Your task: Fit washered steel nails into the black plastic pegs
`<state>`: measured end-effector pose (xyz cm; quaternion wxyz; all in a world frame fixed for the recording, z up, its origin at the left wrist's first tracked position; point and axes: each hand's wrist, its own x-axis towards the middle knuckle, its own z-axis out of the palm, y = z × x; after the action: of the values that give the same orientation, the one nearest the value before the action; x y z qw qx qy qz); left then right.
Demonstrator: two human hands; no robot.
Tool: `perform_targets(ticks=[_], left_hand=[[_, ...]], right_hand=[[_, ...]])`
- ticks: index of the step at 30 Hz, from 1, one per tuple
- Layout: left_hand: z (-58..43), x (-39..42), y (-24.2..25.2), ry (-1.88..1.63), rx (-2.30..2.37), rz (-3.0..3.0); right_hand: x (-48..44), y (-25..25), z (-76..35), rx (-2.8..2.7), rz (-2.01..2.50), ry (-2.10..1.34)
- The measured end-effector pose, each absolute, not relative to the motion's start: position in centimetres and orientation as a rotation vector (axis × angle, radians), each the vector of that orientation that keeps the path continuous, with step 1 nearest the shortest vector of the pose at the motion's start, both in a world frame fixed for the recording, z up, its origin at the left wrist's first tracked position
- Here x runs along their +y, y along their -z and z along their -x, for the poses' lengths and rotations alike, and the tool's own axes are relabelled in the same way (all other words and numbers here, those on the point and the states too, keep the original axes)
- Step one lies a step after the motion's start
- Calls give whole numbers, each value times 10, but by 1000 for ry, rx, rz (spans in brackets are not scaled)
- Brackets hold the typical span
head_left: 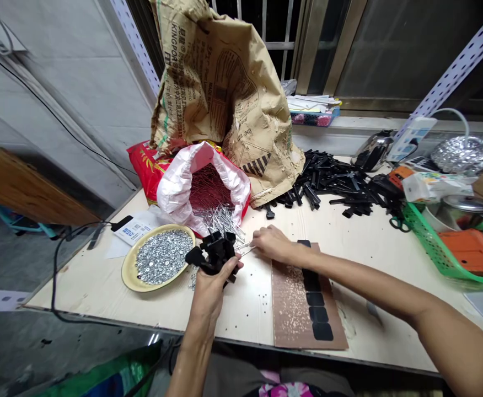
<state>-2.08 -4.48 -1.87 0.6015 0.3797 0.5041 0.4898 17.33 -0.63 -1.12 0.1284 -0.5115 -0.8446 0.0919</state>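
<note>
My left hand point(210, 289) is closed around a bunch of black plastic pieces point(213, 251), above the table in front of the bag. Close to its right, my right hand point(269, 243) pinches thin silver metal pins point(247, 247), their ends pointing toward the left hand. Loose silver pins point(223, 218) spill from the mouth of a red and white bag point(173, 190), which also holds a dark red mass of thin pieces. At the left, a yellow bowl point(129, 280) holds many small silver nuts or washers point(162, 256). The right fingertips are partly hidden.
A brown board point(286, 328) carrying several black rounded squares point(322, 331) lies under my right forearm. Behind stand a large paper sack point(262, 121) and a heap of black plastic pieces point(332, 176). A green basket point(431, 248), scissors point(399, 223) and a cable point(55, 275) lie around.
</note>
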Motion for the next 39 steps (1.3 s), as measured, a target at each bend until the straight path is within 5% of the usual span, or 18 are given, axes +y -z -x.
perform_targets(ticks=[5,15,20,24,30,35,39], left_hand=[[22,-41,31,-1139,1344,-1123],[15,-36,40,-1130,1480,-1397],[8,-37,39,-1102,1494,-1470],[9,-38,33,-1082,1492,-1396],[22,-45,16,-1199,1233,-1099],[22,-42,19,-1221,1261,-1034],[21,-39,28,-1163,1237,-1001]], right_hand=[[-14,46,-162,-2617,1417,-25],[-8,-68,-218,-2325,1359,196],[-14,-82,-190,-2497,1233,464],[-4,-86,-183,-2567,1019,206],[29,-35,-190,-2334,1123,-356],[20,41,-162,-2639,1380,-187],[16,52,-158,-2675,1370,40]])
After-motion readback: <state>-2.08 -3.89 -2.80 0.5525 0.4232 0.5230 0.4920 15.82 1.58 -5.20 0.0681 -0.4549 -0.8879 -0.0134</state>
